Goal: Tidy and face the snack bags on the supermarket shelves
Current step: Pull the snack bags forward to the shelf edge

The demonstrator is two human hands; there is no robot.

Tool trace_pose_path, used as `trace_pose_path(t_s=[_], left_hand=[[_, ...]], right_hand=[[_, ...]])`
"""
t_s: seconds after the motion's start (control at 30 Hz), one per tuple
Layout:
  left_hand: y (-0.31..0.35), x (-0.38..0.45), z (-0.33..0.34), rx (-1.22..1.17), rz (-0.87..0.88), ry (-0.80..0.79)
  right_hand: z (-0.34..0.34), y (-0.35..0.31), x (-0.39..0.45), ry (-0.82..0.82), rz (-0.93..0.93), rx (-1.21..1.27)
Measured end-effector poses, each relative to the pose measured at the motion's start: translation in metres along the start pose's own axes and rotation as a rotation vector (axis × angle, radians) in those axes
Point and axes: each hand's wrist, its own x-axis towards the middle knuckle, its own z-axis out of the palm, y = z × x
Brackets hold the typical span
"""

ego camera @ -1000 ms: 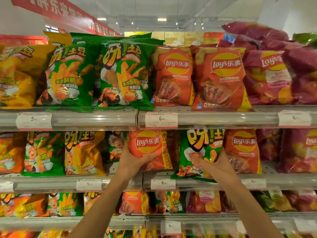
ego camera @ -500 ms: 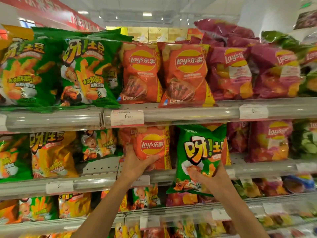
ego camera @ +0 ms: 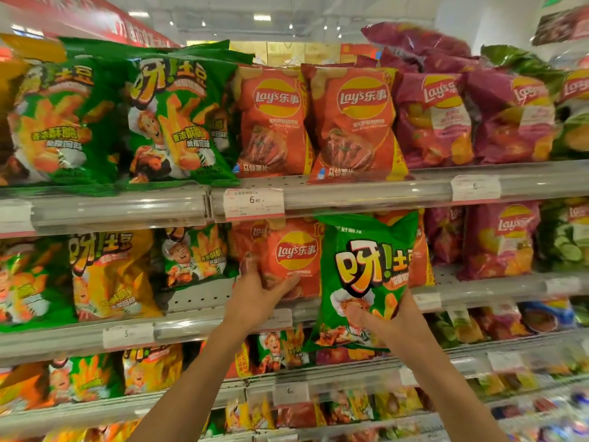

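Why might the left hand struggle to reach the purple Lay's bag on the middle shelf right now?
Probably can't: the left hand grips an orange Lay's bag, and the green bag in the right hand blocks the purple Lay's bag.

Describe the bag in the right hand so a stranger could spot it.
Find the second shelf from the top. In front of its orange bags, the right hand holds a green bag clear of the shelf. It is the only green bag among orange ones.
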Motion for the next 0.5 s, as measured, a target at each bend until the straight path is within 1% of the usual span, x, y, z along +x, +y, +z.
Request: trace_pose_path(t_s=[0.1,0.27,0.4,0.5], left_hand=[[-0.017,-0.008,-0.022,0.117,0.056,0.028],[-0.063,-0.026,-0.079,0.354,0.224,0.184],[-0.098,-0.052,-0.123,0.365,0.368,0.295],[-0.127,-0.067,-0.152,0.443,0.439,0.391]], right_hand=[[0.026,-0.001,-0.009,0.014,0.000,0.015],[0.091,-0.003,-0.017,-0.017,0.053,0.008],[0.149,-0.013,-0.015,0.018,0.035,-0.037],[0.185,-0.021,-0.011,-0.047,0.020,-0.061]])
